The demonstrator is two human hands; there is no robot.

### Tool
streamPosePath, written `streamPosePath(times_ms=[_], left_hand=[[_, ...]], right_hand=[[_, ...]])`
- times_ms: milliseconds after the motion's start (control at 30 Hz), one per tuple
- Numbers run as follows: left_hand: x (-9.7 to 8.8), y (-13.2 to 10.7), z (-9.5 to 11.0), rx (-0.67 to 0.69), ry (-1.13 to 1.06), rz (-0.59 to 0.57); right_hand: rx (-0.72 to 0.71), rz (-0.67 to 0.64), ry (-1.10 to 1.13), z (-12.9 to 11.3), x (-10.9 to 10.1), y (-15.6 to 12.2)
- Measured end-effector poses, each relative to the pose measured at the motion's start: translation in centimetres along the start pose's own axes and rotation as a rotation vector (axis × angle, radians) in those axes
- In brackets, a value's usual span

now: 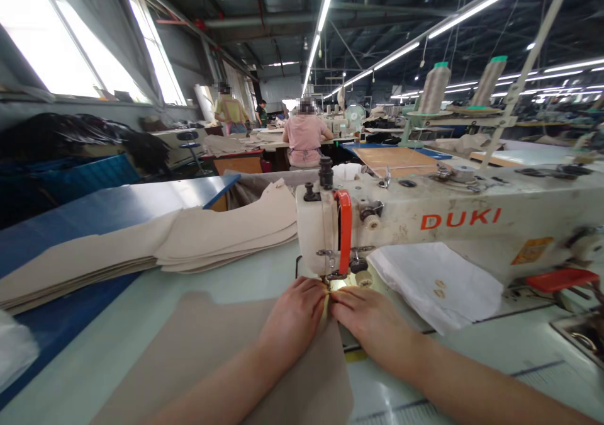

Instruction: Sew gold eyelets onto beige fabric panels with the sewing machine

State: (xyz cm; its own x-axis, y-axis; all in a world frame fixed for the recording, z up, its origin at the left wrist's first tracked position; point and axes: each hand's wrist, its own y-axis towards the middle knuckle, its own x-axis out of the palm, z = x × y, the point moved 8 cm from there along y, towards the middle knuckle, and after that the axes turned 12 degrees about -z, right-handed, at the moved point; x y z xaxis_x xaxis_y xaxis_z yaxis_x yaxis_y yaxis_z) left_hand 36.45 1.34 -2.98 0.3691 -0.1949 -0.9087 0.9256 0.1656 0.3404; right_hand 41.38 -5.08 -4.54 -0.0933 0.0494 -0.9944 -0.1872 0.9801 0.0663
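Observation:
A beige-grey fabric panel (212,337) lies on the pale table in front of the white sewing machine (311,223). Close to the lit needle area, my left hand (299,308) rests on the panel with its fingers bent together, gripping it near the edge. My right hand (365,311) is just to the right, fingertips closed at the same edge and almost touching the left ones. The fingertips partly hide the presser foot and the held edge. An orange guard (345,233) runs down the machine's head above my hands.
Stacked cut panels (226,236) lie at the left, partly over a blue table (108,217). A white cloth or bag (438,280) sits under the machine arm. Thread cones (434,90) stand behind it. A person in pink (306,132) sits ahead.

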Motion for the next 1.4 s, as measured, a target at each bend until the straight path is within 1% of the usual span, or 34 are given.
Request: streamPosePath(times_ms=[200,300,400,533,700,1000,1233,1400], left_hand=[[-0.4,-0.1,0.3,-0.001,0.0,0.017],[-0.7,-0.5,0.6,0.011,-0.018,0.0],[-0.9,-1.1,0.7,-0.014,-0.013,-0.046],[-0.7,-1.6,0.7,-0.054,0.03,-0.125],[-0.1,-1.6,0.6,-0.032,0.051,-0.147],[0.3,-1.5,1.0,0.03,0.145,-0.171],[0.1,-1.2,0.6,-0.003,0.122,-0.146],[0.2,-1.0,0.2,-0.024,0.125,-0.145]], right_hand=[[-0.009,0.038,0.006,-0.3,-0.4,-0.4],[-0.048,0.035,0.014,-0.8,-0.5,-0.7],[-0.103,0.038,0.029,-1.2,-0.6,-1.0],[-0.128,0.033,0.038,-1.3,-0.5,-1.2],[-0.152,0.028,0.025,-1.4,-0.6,-1.1],[-0.113,-0.005,-0.013,-1.3,-0.3,-1.0],[-0.103,-0.018,0.008,-1.2,-0.9,-0.9],[-0.095,-0.027,-0.003,-1.0,-0.8,-0.7]])
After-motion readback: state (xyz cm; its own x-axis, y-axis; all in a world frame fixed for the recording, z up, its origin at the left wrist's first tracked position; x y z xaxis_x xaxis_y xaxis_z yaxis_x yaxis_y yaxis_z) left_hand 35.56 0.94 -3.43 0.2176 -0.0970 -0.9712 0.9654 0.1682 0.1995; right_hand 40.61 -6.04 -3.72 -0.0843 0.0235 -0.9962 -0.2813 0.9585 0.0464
